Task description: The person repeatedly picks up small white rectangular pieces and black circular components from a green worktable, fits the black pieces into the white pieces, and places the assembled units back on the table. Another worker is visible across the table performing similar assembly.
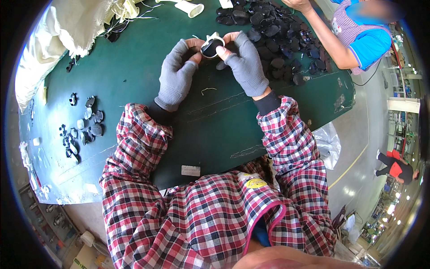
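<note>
In fingerless grey gloves, both my hands meet over the far middle of the green table (201, 139). Between them is a small cream plastic ring-shaped part (214, 36) with a black oval piece (212, 48) set in its opening. My left hand (177, 74) pinches its left side between thumb and fingers. On the right side, my right hand (245, 62) has its thumb pressed over the edge of the black oval and its fingers behind. A large heap of black oval parts (273, 38) lies just right of my right hand.
A scattered group of small black and clear parts (85, 130) lies at the left. A white sack (49, 54) and cream plastic pieces (190, 8) are at the far left and far edge. Beyond the heap, a co-worker in a blue sleeve (371, 47) reaches in. A paper label (191, 170) lies near me.
</note>
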`<state>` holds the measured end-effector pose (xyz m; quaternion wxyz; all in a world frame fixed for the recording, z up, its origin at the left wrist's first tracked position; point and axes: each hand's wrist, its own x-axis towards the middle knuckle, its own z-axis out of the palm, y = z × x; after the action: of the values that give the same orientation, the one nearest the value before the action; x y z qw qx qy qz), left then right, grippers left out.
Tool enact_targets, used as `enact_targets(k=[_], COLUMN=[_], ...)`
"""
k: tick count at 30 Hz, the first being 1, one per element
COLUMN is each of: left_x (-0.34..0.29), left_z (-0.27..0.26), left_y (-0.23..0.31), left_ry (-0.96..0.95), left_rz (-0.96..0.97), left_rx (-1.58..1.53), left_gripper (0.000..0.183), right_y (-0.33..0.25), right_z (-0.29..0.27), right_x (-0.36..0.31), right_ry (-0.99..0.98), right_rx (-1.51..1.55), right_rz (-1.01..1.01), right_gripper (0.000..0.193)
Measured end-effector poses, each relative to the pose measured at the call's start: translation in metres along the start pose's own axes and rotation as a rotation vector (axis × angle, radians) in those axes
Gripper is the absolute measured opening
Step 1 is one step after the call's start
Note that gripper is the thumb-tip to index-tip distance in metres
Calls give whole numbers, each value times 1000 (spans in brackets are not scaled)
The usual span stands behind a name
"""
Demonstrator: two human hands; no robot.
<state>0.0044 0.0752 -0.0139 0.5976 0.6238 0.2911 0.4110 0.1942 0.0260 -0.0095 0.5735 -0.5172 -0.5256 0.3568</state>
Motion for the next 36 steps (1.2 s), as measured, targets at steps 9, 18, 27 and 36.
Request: enact_targets(k=[9,18,27,36], left_x=[3,0,-2,2], left_z=[-1,0,8,18], left_y=[-3,-1,8,5], left_ry=[18,4,114,146], left_rz=[-132,-70,-100,37], left_rx=[-480,-443,-115,-115], left_gripper=[17,15,12,8], right_y=[4,-6,-9,-5], right_z=[5,6,12,23], right_x=[-4,-6,-3,-1], right_ry=[-56,-125,-9,188], right_rx=[-100,76,-293,-417], right_rz=[-52,44,-266,-448], right_gripper=[21,17,12,6])
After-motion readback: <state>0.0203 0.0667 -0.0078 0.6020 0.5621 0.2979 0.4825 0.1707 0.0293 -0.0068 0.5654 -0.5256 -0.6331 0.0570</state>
